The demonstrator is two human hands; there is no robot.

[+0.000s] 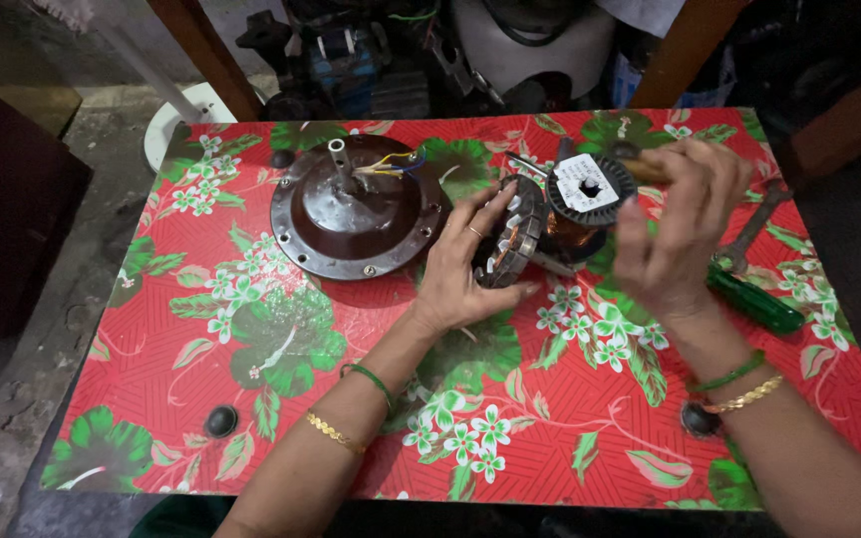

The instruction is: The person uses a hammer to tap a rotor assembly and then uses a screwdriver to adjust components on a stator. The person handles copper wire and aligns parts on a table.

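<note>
A worktop (201,399) covered in red cloth with green leaves and white flowers fills most of the view. On its far left part lies a round brown motor cover (356,209), dome side up, with a short metal shaft standing from its middle and a few coloured wires trailing off to the right. Just right of it, near the far middle, sits the motor core: a ringed steel stator (510,234) tilted on edge, with copper winding (570,237) showing behind it and a toothed round end (590,186) with a white face turned up toward the camera.

The left hand (460,264) lies against the near left side of the stator, its grip curled loosely round the ring, thumb under and fingers spread over the rim. The right hand (680,224) is raised just right of the toothed end, its grip pinched on a slim brownish handle (647,169) that points left toward that end; what tip it carries is hidden.

To the right of that hand a green-handled screwdriver (754,299) lies on the cloth, with a grey spanner (754,229) just beyond it. Small dark round knobs (221,420) sit near the near corners.
</note>
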